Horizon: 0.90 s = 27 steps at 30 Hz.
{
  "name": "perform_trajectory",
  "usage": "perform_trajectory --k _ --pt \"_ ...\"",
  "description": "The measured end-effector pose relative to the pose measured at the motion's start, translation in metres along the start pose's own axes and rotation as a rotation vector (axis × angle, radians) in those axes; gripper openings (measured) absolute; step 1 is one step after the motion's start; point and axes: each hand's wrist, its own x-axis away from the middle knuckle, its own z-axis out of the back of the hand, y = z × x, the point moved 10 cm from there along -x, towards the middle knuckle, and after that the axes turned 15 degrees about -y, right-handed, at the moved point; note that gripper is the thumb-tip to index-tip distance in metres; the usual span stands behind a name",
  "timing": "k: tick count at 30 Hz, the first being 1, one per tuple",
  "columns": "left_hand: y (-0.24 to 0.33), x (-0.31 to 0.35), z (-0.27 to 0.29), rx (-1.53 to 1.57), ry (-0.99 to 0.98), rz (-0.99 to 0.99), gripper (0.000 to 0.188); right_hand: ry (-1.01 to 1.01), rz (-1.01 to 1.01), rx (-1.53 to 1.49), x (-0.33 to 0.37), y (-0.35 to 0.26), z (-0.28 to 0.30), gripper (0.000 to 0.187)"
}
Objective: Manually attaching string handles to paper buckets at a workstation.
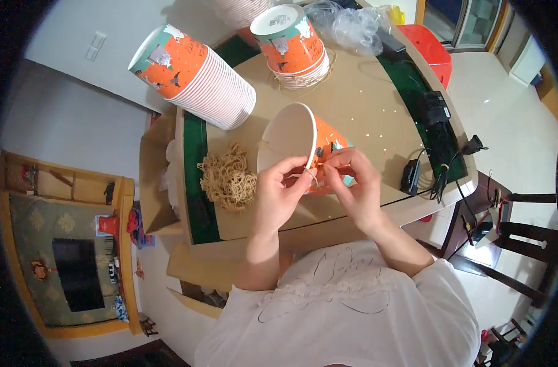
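Orange bucket [332,136]: tipped on its side above the table [358,98], white mouth facing left; both hands are at its near side; whether its underside rests on the table I cannot tell.
Twine [315,177]: a short tan piece shows at the rim, between the fingertips; the step in hand looks like fixing or knotting it there as a handle.
Left hand [283,191]: thumb and forefinger drawn together in a pinch at the rim, apparently on the twine; hardly any gap between the tips.
Right hand [356,183]: thumb and forefinger likewise nearly meeting, just beside the printed wall; they seem to have the twine's other end.
Next move: probably calls for pulling the twine snug without bending the rim; the left pinch should steady that edge.
Heap [229,180]: loose tan strands, left of the bucket; two stacks [196,79] of buckets stand beyond.
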Motion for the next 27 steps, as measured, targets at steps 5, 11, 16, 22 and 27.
perform_trajectory --k 5,11,16,22,27 --pt "0.002 -0.002 -0.005 -0.033 -0.056 -0.019 0.02 0.001 -0.043 0.012 0.001 0.0 0.001 0.009" --pt "0.0 -0.001 -0.004 -0.047 -0.048 -0.027 0.021 -0.016 -0.008 0.05 -0.001 -0.004 0.0 0.01" --pt "-0.002 -0.002 -0.004 -0.015 -0.059 -0.011 0.02 -0.019 0.001 0.147 0.0 -0.006 0.0 0.011" --pt "-0.007 -0.006 -0.004 -0.017 -0.065 -0.019 0.022 0.001 -0.017 0.162 0.001 0.003 0.002 0.011" --pt "-0.012 -0.007 -0.004 -0.021 -0.062 0.005 0.022 0.018 -0.004 0.209 0.001 0.001 0.002 0.011"
